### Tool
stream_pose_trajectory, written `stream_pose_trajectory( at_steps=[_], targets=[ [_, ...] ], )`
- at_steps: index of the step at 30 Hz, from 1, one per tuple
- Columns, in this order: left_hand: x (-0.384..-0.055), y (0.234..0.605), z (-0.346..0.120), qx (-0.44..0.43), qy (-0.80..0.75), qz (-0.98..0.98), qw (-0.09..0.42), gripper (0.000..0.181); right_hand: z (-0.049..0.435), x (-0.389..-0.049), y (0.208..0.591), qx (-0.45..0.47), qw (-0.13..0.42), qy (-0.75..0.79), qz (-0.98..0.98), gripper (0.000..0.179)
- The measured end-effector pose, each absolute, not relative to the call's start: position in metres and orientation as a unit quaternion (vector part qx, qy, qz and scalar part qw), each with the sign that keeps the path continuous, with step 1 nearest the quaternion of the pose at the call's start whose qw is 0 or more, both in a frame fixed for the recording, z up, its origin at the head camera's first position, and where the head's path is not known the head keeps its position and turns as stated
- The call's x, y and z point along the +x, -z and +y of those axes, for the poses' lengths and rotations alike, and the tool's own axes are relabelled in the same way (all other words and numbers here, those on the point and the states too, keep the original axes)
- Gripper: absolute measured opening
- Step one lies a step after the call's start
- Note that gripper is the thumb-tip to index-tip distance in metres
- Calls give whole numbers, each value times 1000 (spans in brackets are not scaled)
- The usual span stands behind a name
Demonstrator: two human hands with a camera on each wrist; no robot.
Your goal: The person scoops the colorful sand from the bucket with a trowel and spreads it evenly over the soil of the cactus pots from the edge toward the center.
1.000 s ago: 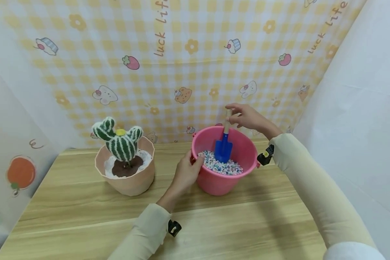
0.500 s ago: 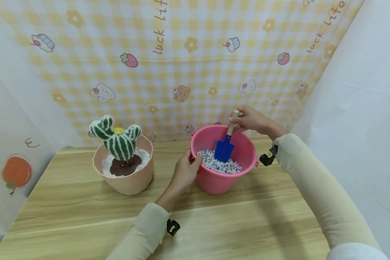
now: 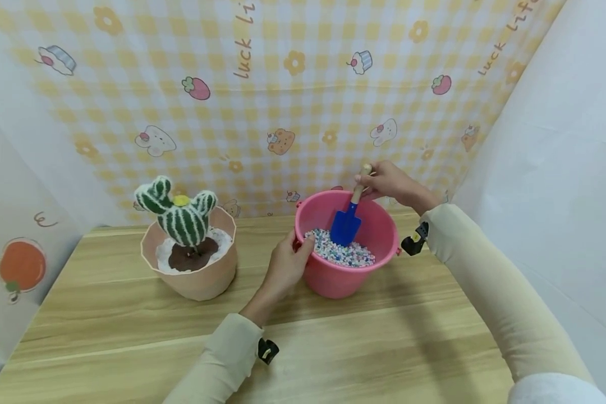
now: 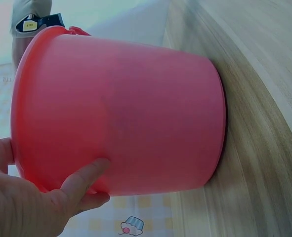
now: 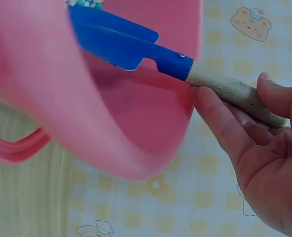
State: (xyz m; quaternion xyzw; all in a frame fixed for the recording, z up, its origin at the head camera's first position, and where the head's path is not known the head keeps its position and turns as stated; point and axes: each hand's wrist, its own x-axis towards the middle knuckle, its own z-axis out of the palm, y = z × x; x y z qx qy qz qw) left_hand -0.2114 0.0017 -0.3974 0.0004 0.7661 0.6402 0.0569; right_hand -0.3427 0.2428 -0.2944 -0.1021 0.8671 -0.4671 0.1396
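A pink bucket [image 3: 333,280] stands on the wooden table, partly filled with small white, blue and green beads [image 3: 340,251]. My left hand [image 3: 286,262] grips its left rim, thumb over the edge and fingers along the outer wall, as the left wrist view of the bucket [image 4: 126,113] shows. At the far side, my right hand [image 3: 391,182] holds a small shovel [image 3: 345,224] by its wooden handle. In the right wrist view, thumb and fingers pinch that handle [image 5: 225,86]. The blue blade slants down into the bucket, its tip at the beads.
Left of the bucket stands a peach flowerpot [image 3: 202,283] with a knitted cactus [image 3: 182,221] in brown and white filling. A yellow checked cloth [image 3: 313,106] hangs right behind the table [image 3: 333,348]. White sheets close off both sides.
My right hand has closed more fully round the shovel's handle, and the handle has tilted to the right. The left hand keeps its grip on the bucket. The head view has shifted slightly.
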Motion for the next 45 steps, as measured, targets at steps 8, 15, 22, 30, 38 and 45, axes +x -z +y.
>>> stream_pose_trajectory(
  at_steps=[8, 15, 22, 30, 38, 45],
  targets=[
    [-212, 397, 0, -5, -639, 768, 50, 57, 234, -344, 305, -53, 203, 514, 832, 41],
    [-210, 399, 2, -5, -630, 774, 57, 57, 231, -340, 315, -19, 224, 527, 820, 46],
    [-210, 397, -1, 3, -634, 772, 39, 57, 227, -336, 318, -4, 225, 543, 809, 40],
    [-209, 397, -2, 0, -634, 773, 32, 56, 215, -329, 330, -12, 266, 508, 819, 48],
    [-211, 396, 2, -6, -633, 773, 52, 58, 224, -331, 329, -6, 258, 534, 805, 45],
    [-214, 399, 2, -12, -633, 772, 63, 60, 227, -332, 330, 17, 267, 544, 795, 45]
  ],
)
